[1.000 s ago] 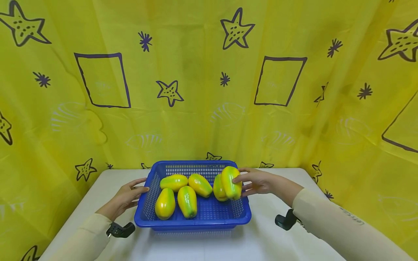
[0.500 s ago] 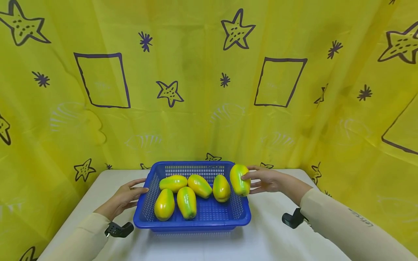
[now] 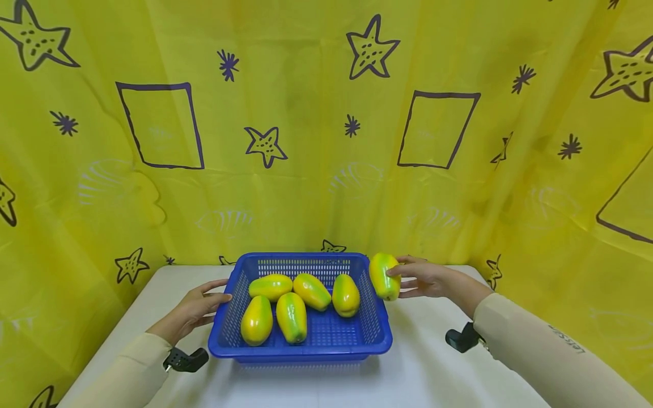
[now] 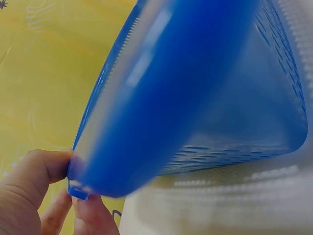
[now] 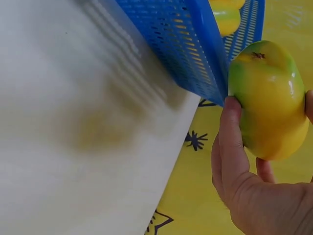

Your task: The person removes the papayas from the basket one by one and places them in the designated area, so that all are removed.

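A blue slotted basket (image 3: 377, 340) stands on the white table (image 3: 433, 374) with several yellow-green papayas (image 3: 292, 315) lying in it. My right hand (image 3: 421, 279) grips one more papaya (image 3: 384, 276) in the air, just outside the basket's far right corner; in the right wrist view this papaya (image 5: 268, 100) sits between thumb and fingers beside the basket wall (image 5: 171, 44). My left hand (image 3: 196, 306) holds the basket's left rim, thumb and fingers pinching the rim (image 4: 78, 183) in the left wrist view.
A yellow curtain (image 3: 306, 141) printed with stars and squares closes in the table at the back and on both sides. White table shows to the right of the basket and along the front edge.
My right hand has carried the papaya up and to the right, from over the basket's right side to outside its rim. The left hand has stayed on the left rim.
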A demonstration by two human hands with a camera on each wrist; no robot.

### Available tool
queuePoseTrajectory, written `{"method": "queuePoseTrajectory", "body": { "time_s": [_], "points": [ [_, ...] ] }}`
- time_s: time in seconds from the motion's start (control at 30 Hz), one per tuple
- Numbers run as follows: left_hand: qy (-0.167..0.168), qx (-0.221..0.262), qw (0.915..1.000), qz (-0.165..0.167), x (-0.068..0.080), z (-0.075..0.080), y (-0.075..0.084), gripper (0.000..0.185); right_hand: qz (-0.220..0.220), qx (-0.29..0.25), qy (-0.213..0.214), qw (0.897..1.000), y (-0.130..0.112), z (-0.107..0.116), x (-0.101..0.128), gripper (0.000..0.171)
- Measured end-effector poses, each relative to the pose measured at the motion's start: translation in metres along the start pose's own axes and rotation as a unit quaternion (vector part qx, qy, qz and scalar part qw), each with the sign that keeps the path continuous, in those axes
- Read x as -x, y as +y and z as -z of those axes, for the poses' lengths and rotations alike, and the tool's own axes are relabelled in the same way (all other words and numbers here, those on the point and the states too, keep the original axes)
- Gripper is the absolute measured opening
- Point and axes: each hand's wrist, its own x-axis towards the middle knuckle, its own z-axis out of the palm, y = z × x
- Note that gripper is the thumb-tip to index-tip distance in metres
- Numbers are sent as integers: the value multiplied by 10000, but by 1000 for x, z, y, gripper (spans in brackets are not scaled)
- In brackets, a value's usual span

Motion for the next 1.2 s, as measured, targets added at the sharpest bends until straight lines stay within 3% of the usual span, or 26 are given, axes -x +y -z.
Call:
{"method": "queuePoseTrajectory", "body": {
  "time_s": [0.7, 1.2],
  "points": [
    [-12, 18, 10000, -22, 0, -1, 0, 71, -209, 20, 241, 9995, 16, 25, -20, 92],
    [9, 69, 10000, -33, 2, -1, 0, 70, 63, -161, 596, 9981, 40, 22, -41, 84]
  ]
}}
